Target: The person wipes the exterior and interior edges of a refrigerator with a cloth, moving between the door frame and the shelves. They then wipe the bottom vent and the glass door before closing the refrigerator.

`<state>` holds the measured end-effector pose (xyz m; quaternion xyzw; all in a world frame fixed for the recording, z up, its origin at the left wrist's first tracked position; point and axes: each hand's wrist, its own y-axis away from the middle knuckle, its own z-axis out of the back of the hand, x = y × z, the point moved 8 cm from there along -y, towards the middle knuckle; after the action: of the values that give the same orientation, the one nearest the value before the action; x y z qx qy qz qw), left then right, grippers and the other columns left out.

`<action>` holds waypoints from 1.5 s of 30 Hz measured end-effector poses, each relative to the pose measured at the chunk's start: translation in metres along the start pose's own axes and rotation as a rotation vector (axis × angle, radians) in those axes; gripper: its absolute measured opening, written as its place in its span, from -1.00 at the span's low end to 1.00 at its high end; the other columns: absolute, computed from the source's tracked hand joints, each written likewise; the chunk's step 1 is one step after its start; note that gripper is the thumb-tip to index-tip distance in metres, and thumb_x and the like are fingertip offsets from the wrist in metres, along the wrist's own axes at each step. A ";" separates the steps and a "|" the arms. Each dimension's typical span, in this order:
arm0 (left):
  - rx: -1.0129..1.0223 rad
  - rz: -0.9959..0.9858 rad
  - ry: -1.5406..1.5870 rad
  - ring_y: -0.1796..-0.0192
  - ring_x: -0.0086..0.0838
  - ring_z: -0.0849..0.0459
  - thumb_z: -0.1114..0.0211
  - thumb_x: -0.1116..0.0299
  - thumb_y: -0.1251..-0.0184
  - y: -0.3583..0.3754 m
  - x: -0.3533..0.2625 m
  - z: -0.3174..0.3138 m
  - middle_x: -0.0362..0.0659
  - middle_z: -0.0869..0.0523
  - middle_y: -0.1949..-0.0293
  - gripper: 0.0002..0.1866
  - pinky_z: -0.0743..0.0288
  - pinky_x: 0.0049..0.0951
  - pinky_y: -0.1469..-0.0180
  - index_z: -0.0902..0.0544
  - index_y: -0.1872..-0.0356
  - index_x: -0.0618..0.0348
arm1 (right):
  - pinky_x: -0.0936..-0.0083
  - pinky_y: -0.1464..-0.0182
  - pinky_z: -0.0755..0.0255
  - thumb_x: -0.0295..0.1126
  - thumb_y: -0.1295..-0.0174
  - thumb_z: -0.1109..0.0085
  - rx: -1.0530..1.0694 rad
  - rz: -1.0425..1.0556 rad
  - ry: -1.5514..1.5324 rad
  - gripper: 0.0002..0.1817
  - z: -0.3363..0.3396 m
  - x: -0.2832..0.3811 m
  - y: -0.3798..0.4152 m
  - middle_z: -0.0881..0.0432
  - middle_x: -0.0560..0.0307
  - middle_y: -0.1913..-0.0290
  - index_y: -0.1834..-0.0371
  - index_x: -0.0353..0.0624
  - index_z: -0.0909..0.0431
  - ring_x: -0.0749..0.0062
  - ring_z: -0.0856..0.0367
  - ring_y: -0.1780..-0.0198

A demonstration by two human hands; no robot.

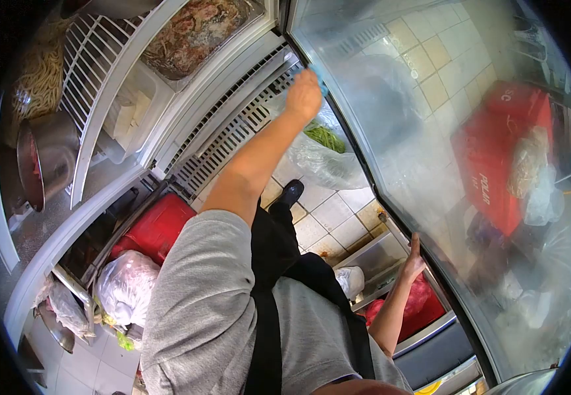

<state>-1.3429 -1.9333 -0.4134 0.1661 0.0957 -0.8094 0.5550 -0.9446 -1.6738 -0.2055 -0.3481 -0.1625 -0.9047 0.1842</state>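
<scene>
My left hand (304, 96) is closed around a blue cloth (320, 80), only partly visible past the fingers. It is at the frame of a fogged glass door (390, 112), near the hinge side. Lower right, my right hand (415, 258) grips the edge of the same door; its thumb points up along the frame and the other fingers are mostly hidden. Beyond the left hand, a clear plastic bag (328, 164) with green vegetables (325, 137) sits low by the door.
To the left, the open fridge holds a wire shelf (94, 72), noodles (37, 89), a metal pot (58, 158) and a container of meat (190, 36). A red container (160, 227) and white bag (126, 286) stand below. Through the glass shows a red POLAR box (496, 164).
</scene>
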 end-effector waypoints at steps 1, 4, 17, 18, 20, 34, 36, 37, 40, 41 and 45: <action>-0.028 -0.021 0.006 0.03 -0.16 -0.48 0.07 0.49 -0.16 0.017 -0.015 -0.002 0.06 -0.49 0.12 -0.58 -0.47 -0.26 0.03 -0.36 -0.07 0.44 | 0.51 0.29 -0.34 -0.31 -0.04 -0.34 -0.001 0.001 -0.006 -0.73 -0.002 0.004 0.001 -0.50 0.17 0.44 0.40 -0.28 -0.50 0.47 -0.41 0.43; 0.065 -0.017 0.150 0.04 -0.16 -0.48 0.07 0.50 -0.17 0.065 -0.062 -0.012 0.07 -0.48 0.12 -0.53 -0.48 -0.27 0.04 -0.28 -0.13 0.53 | 0.55 0.30 -0.28 -0.33 -0.08 -0.29 -0.006 -0.018 0.030 -0.78 -0.006 0.021 0.007 -0.46 0.23 0.45 0.48 -0.25 -0.50 0.50 -0.36 0.42; 0.846 -0.442 0.623 0.11 -0.10 -0.57 -0.07 0.43 -0.07 0.254 -0.227 -0.088 0.16 -0.58 0.18 -0.63 -0.44 -0.20 0.05 -0.49 0.06 0.35 | 0.58 0.28 -0.32 -0.41 -0.06 -0.32 0.042 0.111 -0.114 -0.81 -0.009 0.006 0.009 -0.47 0.23 0.38 0.37 -0.24 -0.50 0.54 -0.37 0.39; 1.056 -0.582 0.705 0.13 -0.12 -0.59 -0.10 0.40 -0.05 0.281 -0.235 -0.098 0.15 -0.60 0.21 -0.65 -0.45 -0.20 0.06 -0.54 0.10 0.29 | 0.58 0.28 -0.32 -0.40 -0.06 -0.31 0.080 0.132 -0.093 -0.81 -0.010 0.015 0.012 -0.47 0.23 0.39 0.37 -0.24 -0.50 0.54 -0.37 0.39; 1.201 -0.544 0.690 0.17 -0.11 -0.63 -0.19 0.31 0.03 0.328 -0.216 -0.112 0.10 -0.64 0.27 -0.70 -0.47 -0.17 0.10 -0.59 0.24 0.21 | 0.59 0.26 -0.33 -0.38 -0.07 -0.30 0.065 0.135 -0.060 -0.81 -0.011 0.021 0.018 -0.48 0.25 0.42 0.40 -0.24 -0.51 0.54 -0.39 0.39; 0.694 0.954 1.556 0.28 -0.34 -0.58 -0.04 0.39 -0.29 0.289 -0.141 -0.120 -0.10 -0.60 0.33 -0.77 -0.50 -0.26 0.28 -0.46 0.08 0.25 | 0.55 0.26 -0.40 -0.32 0.00 -0.37 0.113 0.107 -0.030 -0.72 -0.014 0.025 0.028 -0.53 0.18 0.40 0.42 -0.32 -0.54 0.50 -0.45 0.37; 0.688 0.930 1.491 0.33 -0.31 -0.58 -0.08 0.45 -0.23 0.287 -0.176 -0.138 -0.09 -0.59 0.37 -0.81 -0.50 -0.23 0.30 -0.48 0.14 0.23 | 0.54 0.23 -0.40 -0.31 0.00 -0.38 0.136 0.130 -0.066 -0.71 -0.017 0.017 0.030 -0.55 0.16 0.38 0.40 -0.33 -0.54 0.48 -0.46 0.35; 0.731 0.921 1.604 0.34 -0.28 -0.57 -0.10 0.51 -0.16 0.294 -0.198 -0.184 -0.09 -0.59 0.39 -0.82 -0.49 -0.26 0.31 -0.50 0.20 0.23 | 0.53 0.21 -0.40 -0.31 0.00 -0.38 0.149 0.142 -0.086 -0.71 -0.019 0.016 0.031 -0.55 0.15 0.37 0.39 -0.33 -0.55 0.48 -0.46 0.33; 0.781 0.947 1.773 0.35 -0.35 -0.56 -0.06 0.54 -0.09 0.308 -0.231 -0.067 -0.13 -0.58 0.40 -0.85 -0.47 -0.33 0.30 -0.54 0.31 0.23 | 0.50 0.13 -0.41 -0.32 0.00 -0.38 0.168 0.110 -0.078 -0.68 -0.019 0.020 0.042 -0.58 0.09 0.30 0.32 -0.36 -0.55 0.45 -0.49 0.27; 0.842 0.843 1.783 0.34 -0.39 -0.56 -0.06 0.54 -0.08 0.316 -0.235 -0.056 -0.13 -0.59 0.38 -0.82 -0.46 -0.37 0.28 -0.55 0.27 0.25 | 0.50 0.12 -0.41 -0.33 0.00 -0.38 0.181 0.103 -0.122 -0.67 -0.021 0.022 0.043 -0.59 0.08 0.28 0.32 -0.37 -0.55 0.44 -0.50 0.26; 0.950 0.368 1.532 0.28 -0.51 -0.57 -0.06 0.50 -0.07 0.346 -0.220 0.031 -0.15 -0.63 0.29 -0.66 -0.45 -0.50 0.24 -0.55 0.07 0.25 | 0.58 0.34 -0.38 -0.27 -0.02 -0.35 0.174 0.263 -0.239 -0.73 -0.024 0.026 0.058 -0.55 0.20 0.49 0.43 -0.27 -0.55 0.56 -0.44 0.49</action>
<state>-0.9536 -1.8793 -0.2919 0.8801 0.0665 -0.3313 0.3336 -0.9507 -1.7406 -0.1947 -0.4538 -0.2140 -0.8077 0.3097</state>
